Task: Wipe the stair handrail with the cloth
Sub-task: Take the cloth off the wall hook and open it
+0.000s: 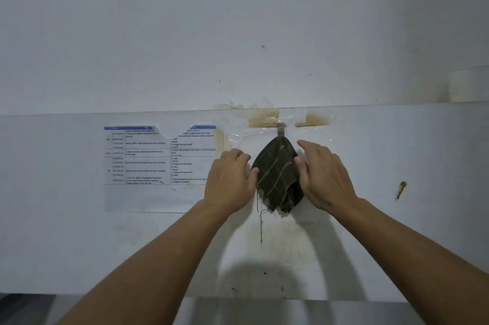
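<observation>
A printed sheet (158, 155) with a table of small text is stuck to the white wall (264, 20) at the left, its top edge torn in a notch. Just right of it the left hand (229, 179) reaches up, fingers loosely curled, thumb tip touching the left edge of the cloth (276, 174) without closing on it. The cloth (dark, with thin pale stripes and loose threads trailing below) hangs bunched from a small hook (280, 129) fixed to the wall under clear tape (288, 118) and brownish stains. The right hand (324, 176) is spread open, fingers extended, its thumb against the cloth's right edge; it grips nothing. Farther right, a small yellowish mark (401, 188) sits on the wall.
</observation>
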{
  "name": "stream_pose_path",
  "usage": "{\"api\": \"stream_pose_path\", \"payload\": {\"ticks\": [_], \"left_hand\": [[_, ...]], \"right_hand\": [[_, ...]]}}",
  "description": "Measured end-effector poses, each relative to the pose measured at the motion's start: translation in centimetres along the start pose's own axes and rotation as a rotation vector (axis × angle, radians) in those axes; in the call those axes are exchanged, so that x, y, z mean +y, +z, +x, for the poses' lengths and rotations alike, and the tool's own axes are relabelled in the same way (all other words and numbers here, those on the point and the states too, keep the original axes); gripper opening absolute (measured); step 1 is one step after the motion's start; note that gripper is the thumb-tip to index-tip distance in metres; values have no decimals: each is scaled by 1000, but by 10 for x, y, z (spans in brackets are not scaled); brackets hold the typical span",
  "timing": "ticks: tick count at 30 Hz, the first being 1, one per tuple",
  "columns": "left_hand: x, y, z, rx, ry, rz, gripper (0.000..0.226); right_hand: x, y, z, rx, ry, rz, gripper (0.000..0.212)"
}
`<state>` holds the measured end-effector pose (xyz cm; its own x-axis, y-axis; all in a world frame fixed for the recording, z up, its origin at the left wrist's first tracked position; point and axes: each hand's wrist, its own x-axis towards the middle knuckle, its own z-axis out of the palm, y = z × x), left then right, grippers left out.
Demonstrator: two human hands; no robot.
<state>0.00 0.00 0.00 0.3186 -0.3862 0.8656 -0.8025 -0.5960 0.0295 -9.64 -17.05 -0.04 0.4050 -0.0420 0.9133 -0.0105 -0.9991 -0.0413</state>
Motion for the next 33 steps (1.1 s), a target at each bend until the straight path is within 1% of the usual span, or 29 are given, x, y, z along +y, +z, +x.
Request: {"api": "stream_pose_path", "payload": {"ticks": [3, 5, 7, 10, 13, 15, 17, 21, 24, 29, 33], "left_hand": [[6, 15, 9, -3, -91, -122, 25], [12, 22, 16, -14, -160, -172, 20], [17, 28, 22, 3, -221, -215, 16], [23, 32, 28, 22, -300, -223, 25], [25, 35, 32, 41, -340, -180, 25], [23, 33, 34, 57, -369, -224, 23], [19, 28, 38, 73, -406, -299, 20], [10, 8, 46, 155, -453, -458, 17], [3, -15, 55, 193, -451, -496, 17], [-15, -54, 60, 272, -439, -512, 16], [-45, -88, 44, 256, -422, -446, 23]], "right_hand": [[14, 9, 6, 42, 122, 26, 24], [18, 14, 10, -16, 208, 8, 19], [20, 17, 13, -65, 254, -5, 20], [24, 20, 17, -98, 306, 10, 29], [30, 27, 20, -114, 350, 47, 20], [32, 29, 22, -126, 366, 76, 15], [31, 27, 24, -122, 361, 102, 14], [30, 8, 35, 37, 356, 143, 15], [23, -10, 51, 83, 320, 193, 8], [0, -28, 71, 30, 245, 399, 6], [-36, -22, 75, -99, 113, 517, 11]]}}
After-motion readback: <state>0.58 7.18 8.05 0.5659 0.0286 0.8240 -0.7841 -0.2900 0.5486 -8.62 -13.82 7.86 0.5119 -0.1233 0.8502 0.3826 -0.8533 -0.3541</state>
